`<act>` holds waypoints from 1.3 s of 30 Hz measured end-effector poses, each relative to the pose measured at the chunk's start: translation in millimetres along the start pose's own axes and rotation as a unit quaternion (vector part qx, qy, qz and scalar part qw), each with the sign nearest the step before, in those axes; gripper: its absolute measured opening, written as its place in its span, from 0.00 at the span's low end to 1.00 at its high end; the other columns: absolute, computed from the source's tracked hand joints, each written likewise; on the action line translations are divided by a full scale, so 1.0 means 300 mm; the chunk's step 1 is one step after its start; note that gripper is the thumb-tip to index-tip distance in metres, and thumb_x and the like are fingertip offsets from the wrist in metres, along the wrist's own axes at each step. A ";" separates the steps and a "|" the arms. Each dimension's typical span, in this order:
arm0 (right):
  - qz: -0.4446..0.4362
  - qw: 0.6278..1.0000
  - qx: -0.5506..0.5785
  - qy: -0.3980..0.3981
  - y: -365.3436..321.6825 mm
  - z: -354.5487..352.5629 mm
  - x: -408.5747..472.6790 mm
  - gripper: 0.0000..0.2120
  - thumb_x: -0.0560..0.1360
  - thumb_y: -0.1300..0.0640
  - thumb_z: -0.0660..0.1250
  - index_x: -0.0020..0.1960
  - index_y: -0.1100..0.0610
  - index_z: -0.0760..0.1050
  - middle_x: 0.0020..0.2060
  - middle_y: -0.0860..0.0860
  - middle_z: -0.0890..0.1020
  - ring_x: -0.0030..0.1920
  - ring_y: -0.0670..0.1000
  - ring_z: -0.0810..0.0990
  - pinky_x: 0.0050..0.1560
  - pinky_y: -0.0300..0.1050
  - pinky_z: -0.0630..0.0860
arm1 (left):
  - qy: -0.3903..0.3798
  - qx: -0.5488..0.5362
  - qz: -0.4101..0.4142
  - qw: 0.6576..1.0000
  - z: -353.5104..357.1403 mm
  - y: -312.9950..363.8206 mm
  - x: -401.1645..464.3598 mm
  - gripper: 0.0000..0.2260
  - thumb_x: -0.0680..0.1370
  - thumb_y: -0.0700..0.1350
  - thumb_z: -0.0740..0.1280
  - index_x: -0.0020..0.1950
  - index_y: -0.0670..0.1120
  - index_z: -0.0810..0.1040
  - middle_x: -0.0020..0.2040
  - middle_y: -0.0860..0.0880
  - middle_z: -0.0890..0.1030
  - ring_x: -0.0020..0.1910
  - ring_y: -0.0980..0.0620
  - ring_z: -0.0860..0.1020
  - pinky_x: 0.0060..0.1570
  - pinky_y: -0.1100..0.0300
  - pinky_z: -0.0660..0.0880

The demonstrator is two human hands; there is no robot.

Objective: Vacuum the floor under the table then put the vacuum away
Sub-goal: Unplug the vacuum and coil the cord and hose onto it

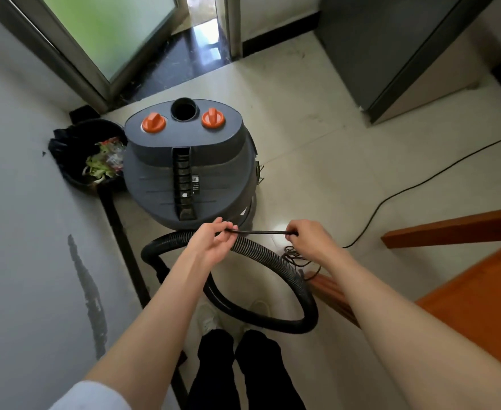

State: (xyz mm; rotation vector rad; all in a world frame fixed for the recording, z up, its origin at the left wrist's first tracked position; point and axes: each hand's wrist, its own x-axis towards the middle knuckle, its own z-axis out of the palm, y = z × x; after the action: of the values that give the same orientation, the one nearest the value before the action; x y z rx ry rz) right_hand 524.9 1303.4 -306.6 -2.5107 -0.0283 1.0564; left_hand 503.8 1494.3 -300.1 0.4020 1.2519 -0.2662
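Observation:
A grey drum vacuum (184, 170) with two orange knobs stands on the tiled floor in front of me, next to the left wall. Its black ribbed hose (284, 270) loops on the floor near my feet. My left hand (213, 241) pinches one end of a short taut stretch of the black power cord (261, 231). My right hand (308, 236) grips the other end, with several loops of cord hanging below it. The rest of the cord (420, 182) trails away over the floor to the right.
A black bin (74, 179) with rubbish stands left of the vacuum by the wall. A glass door (110, 34) and a doorway lie ahead. A dark cabinet (391, 45) stands at the back right. An orange wooden table (479, 291) is on my right.

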 end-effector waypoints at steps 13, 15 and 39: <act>0.003 0.967 0.144 0.208 -0.147 -0.185 0.149 0.18 0.75 0.53 0.67 0.30 0.55 0.66 0.26 0.50 0.69 0.34 0.53 0.68 0.30 0.42 0.61 | 0.139 0.516 0.429 0.728 0.073 0.214 0.015 0.12 0.78 0.40 0.65 0.61 0.41 0.70 0.46 0.48 0.76 0.45 0.51 0.76 0.50 0.57 0.75; 0.014 0.962 0.186 0.198 -0.178 -0.190 0.176 0.18 0.74 0.54 0.69 0.29 0.56 0.66 0.25 0.49 0.67 0.32 0.52 0.66 0.29 0.40 0.60 | 0.180 0.558 0.477 0.655 0.073 0.287 0.035 0.20 0.77 0.45 0.67 0.65 0.39 0.66 0.57 0.43 0.72 0.57 0.46 0.71 0.60 0.54 0.69; 0.002 0.934 0.188 0.304 -0.150 -0.484 0.473 0.08 0.72 0.67 0.67 0.47 0.60 0.82 0.41 0.50 0.78 0.43 0.47 0.73 0.46 0.34 0.65 | 0.099 0.682 0.430 0.583 0.503 0.521 0.322 0.21 0.81 0.45 0.59 0.67 0.33 0.58 0.65 0.34 0.65 0.60 0.35 0.69 0.56 0.48 0.69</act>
State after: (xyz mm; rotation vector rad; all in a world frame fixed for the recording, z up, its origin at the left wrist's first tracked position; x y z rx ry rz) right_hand 732.0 1316.3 -294.9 -2.3621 0.3263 0.2117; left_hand 726.6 1571.5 -330.3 2.3711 0.6592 -0.2956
